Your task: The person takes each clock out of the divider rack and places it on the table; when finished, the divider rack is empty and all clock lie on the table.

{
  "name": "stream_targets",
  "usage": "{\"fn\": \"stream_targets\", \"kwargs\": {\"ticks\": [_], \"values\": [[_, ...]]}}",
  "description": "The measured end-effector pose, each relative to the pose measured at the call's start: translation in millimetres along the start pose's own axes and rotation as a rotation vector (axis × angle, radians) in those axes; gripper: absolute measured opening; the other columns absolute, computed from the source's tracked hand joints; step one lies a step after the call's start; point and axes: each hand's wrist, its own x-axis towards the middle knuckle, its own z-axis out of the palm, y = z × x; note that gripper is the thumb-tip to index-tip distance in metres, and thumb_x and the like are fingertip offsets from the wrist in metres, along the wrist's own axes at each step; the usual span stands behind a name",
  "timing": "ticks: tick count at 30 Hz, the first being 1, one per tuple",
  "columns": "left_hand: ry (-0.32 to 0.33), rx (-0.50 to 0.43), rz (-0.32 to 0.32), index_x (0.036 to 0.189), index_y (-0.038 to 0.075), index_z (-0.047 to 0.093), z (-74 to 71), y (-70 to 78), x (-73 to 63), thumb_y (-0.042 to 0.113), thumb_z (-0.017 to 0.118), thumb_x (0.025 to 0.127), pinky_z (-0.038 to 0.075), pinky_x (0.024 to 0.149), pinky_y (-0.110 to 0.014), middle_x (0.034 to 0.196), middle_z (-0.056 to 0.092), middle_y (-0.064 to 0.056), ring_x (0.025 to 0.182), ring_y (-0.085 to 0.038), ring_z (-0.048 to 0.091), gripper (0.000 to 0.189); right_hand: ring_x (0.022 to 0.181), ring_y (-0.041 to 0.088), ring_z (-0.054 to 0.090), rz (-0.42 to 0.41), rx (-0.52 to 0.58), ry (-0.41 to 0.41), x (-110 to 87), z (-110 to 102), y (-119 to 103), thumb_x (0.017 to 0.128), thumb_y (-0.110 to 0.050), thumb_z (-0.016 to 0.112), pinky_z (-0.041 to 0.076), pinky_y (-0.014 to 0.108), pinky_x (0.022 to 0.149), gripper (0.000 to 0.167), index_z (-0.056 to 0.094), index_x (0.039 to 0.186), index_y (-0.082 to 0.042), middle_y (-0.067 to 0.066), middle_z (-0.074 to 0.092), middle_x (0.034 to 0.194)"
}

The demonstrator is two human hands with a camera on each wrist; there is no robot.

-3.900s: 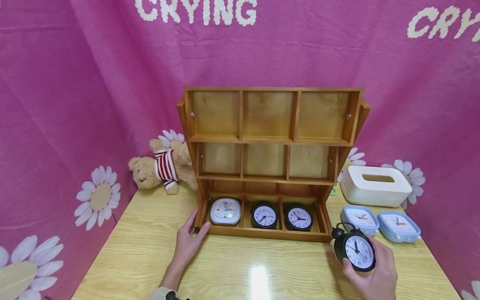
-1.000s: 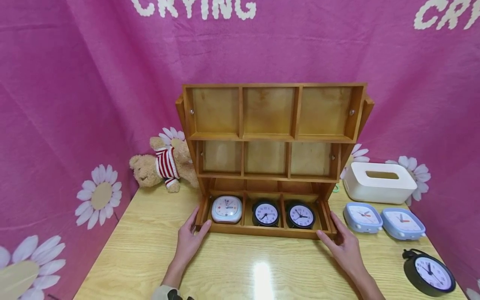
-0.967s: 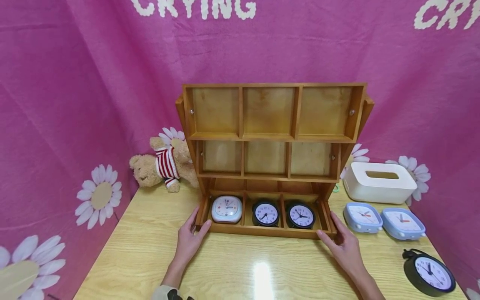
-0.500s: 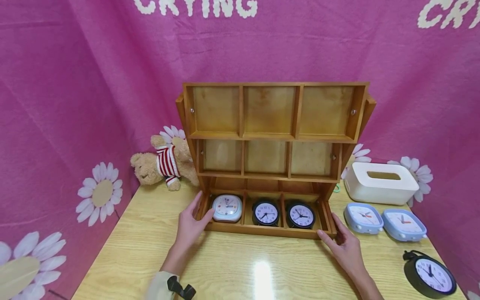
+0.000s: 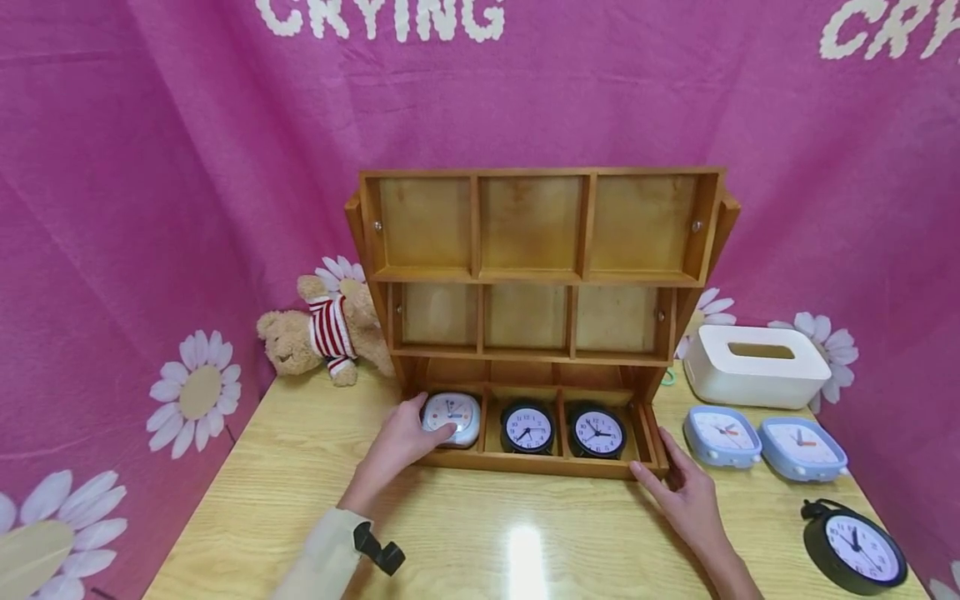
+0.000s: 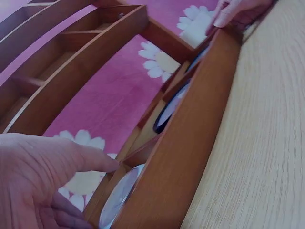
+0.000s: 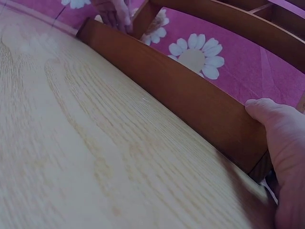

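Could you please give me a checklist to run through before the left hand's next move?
1. Wooden shelf steadied: ok, the right hand holds its right front corner.
2. Left hand at the pale clock: ok.
3. Grip on that clock firm: cannot tell.
4. Two black clocks seated: ok, in the bottom row's middle and right compartments.
5. Blue clocks apart from the right hand: ok, on the table.

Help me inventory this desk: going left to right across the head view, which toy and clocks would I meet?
Teddy bear → pale clock → first black clock → second black clock → first blue clock → second blue clock → third black clock.
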Motion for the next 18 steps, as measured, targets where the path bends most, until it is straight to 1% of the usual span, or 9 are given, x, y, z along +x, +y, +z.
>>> {"fn": "stream_targets", "kwargs": {"ticks": [3,5,8,10,13,15,16,18], "values": [[-0.020,0.084,-0.039,0.137,-0.014,0.056,5.9,7.2,2.0,0.038,0.088,0.080,0.056,0.094,-0.052,0.121,0.069,-0.029,0.111,-0.041,0.066,0.084,0.114,-0.013,0.053,-0.008,0.003,0.001,0.0,0.2,-0.7,0.093,-0.015,0.081,0.045,0.003,0.090,0.074,0.044,0.156,0.003,0.031,0.054,0.146],[-0.024,0.140,-0.051,0.131,-0.012,0.059,11.6,11.3,5.3,0.041,0.091,0.075,0.058,0.086,-0.050,0.112,0.070,-0.024,0.103,-0.038,0.068,0.083,0.113,-0.012,0.055,-0.012,0.011,0.005,0.6,0.1,-0.7,0.093,-0.014,0.081,0.046,0.003,0.088,0.074,0.045,0.155,0.003,0.031,0.055,0.145],[-0.028,0.203,-0.088,0.124,-0.010,0.059,20.8,13.9,10.0,0.042,0.093,0.069,0.058,0.080,-0.050,0.104,0.068,-0.020,0.096,-0.037,0.067,0.084,0.111,-0.011,0.057,-0.020,0.019,0.011,0.4,0.0,-1.2,0.093,-0.011,0.081,0.047,0.004,0.088,0.073,0.045,0.155,0.003,0.031,0.056,0.145],[-0.029,0.229,-0.108,0.127,-0.011,0.056,25.2,16.1,11.3,0.042,0.094,0.067,0.058,0.081,-0.051,0.105,0.066,-0.022,0.097,-0.038,0.067,0.089,0.110,-0.011,0.057,-0.018,0.006,0.012,0.3,-0.2,-1.7,0.093,-0.012,0.081,0.047,0.004,0.088,0.073,0.045,0.155,0.003,0.031,0.056,0.145],[-0.032,0.240,-0.135,0.136,-0.017,0.047,29.7,18.2,12.6,0.043,0.096,0.067,0.058,0.086,-0.053,0.116,0.062,-0.029,0.103,-0.042,0.065,0.103,0.111,-0.010,0.056,-0.005,-0.025,0.006,0.4,-1.4,-2.1,0.094,-0.016,0.081,0.045,0.002,0.088,0.074,0.045,0.156,0.002,0.029,0.055,0.146],[-0.029,0.244,-0.139,0.141,-0.018,0.044,32.1,18.9,13.2,0.045,0.096,0.068,0.058,0.089,-0.054,0.122,0.060,-0.033,0.107,-0.044,0.064,0.110,0.114,-0.011,0.053,0.006,-0.038,-0.001,0.6,-2.3,-1.9,0.094,-0.019,0.081,0.043,0.002,0.090,0.075,0.044,0.157,0.000,0.029,0.053,0.148],[-0.025,0.246,-0.139,0.142,-0.019,0.043,32.8,18.5,13.2,0.046,0.096,0.068,0.058,0.090,-0.054,0.123,0.059,-0.034,0.108,-0.045,0.064,0.112,0.113,-0.011,0.053,0.010,-0.044,-0.003,0.4,-2.3,-1.8,0.094,-0.020,0.081,0.043,0.001,0.089,0.075,0.044,0.157,0.000,0.029,0.053,0.149],[-0.013,0.238,-0.138,0.141,-0.019,0.043,34.0,17.5,12.8,0.046,0.097,0.068,0.058,0.091,-0.054,0.124,0.058,-0.035,0.109,-0.046,0.064,0.112,0.115,-0.011,0.052,0.017,-0.050,-0.007,0.1,-2.1,-1.4,0.094,-0.022,0.080,0.042,0.001,0.090,0.076,0.044,0.157,-0.001,0.028,0.053,0.150]]}}
